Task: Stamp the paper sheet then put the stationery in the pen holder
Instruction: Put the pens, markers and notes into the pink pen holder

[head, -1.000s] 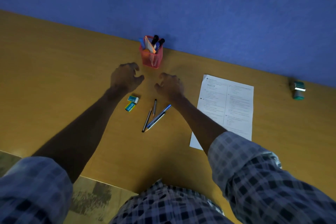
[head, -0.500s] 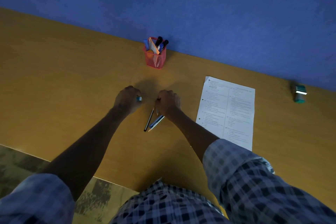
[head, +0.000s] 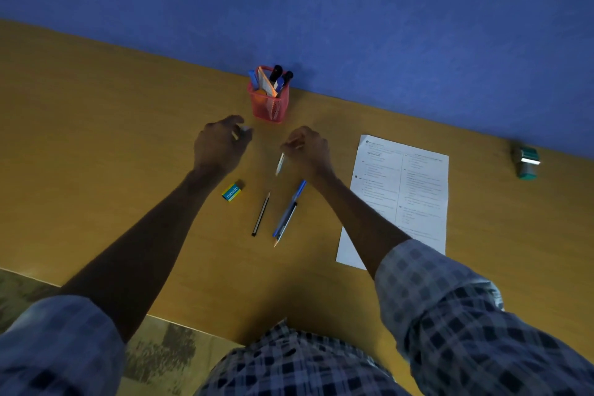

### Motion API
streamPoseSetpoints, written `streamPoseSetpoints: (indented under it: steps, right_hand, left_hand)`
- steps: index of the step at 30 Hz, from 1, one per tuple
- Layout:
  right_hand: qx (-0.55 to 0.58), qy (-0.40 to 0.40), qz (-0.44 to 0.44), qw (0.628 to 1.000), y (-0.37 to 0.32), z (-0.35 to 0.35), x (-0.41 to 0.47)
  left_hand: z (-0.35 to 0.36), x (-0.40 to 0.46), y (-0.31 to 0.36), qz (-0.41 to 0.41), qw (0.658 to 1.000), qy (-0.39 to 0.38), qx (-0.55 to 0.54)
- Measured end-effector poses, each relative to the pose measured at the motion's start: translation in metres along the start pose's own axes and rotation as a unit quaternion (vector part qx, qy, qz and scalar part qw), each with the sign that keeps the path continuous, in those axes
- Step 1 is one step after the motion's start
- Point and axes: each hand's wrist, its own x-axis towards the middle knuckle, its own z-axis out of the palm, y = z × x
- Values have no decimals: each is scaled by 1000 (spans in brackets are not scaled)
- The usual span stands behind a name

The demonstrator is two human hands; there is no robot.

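Observation:
A red mesh pen holder [head: 269, 105] with markers and other stationery stands at the wall. My left hand [head: 218, 146] is raised just left of it, closed on a small eraser [head: 245, 129] that shows at the fingertips. My right hand [head: 308, 148] is lifted to the holder's right and pinches a pencil [head: 280, 164] that hangs point down. On the desk lie a green-and-blue eraser [head: 232, 192], a black pencil [head: 261, 214], and a blue pen [head: 291, 206] beside another pencil. The printed paper sheet [head: 398, 196] lies to the right, under my right forearm's edge.
A green stamp [head: 526, 161] sits far right near the wall. The blue wall [head: 321, 10] closes the yellow wooden desk [head: 96, 138] at the back. The desk's front edge runs near my body, with patterned floor at lower left.
Both hands closed on items on the desk, then rose toward the pen holder. One eraser left the desk in my left hand, and a pencil left in my right.

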Motion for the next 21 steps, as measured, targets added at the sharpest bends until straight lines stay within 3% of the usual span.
streamPoseSetpoints:
  steps: [7,13,16,21]
  right_hand:
    - [73,123,-98,985,-41,-33,26]
    - [11,184,-147,972,-59,-44,47]
    - [-53,174,-166,969,-62,-44,54]
    - [-126,142,-168,967,-64,-42,62]
  left_hand:
    - [-21,42,25,70,989,72,-106]
    - [-28,70,48,94,979,67,-169]
    - [-23,79,51,83,981,59,-162]
    - [-8,88,47,40,994,86,-53]
